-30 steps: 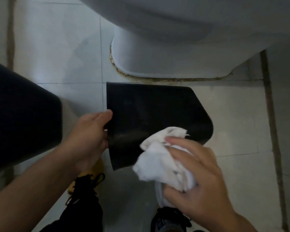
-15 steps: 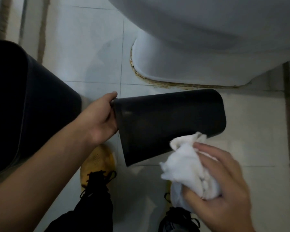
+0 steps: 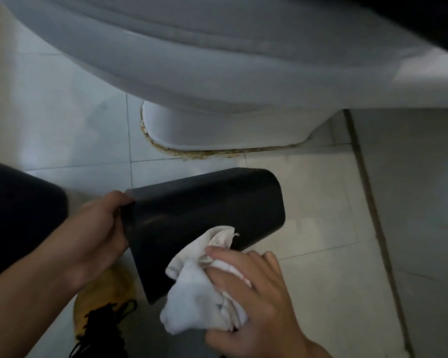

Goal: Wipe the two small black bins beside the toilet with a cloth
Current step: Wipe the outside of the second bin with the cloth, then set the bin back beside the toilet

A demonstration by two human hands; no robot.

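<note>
Tiled floor point(image 3: 62, 120) below, cloth point(image 3: 199, 293) (right hand point(image 3: 256, 301) clutching) back against left hand point(image 3: 98, 228)-gripped bin point(image 3: 204, 215), off it earlier.

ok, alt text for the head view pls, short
A left hand holds a small black bin on its side while the right hand presses a white cloth against it. Toilet base behind, second black bin at left.
</note>
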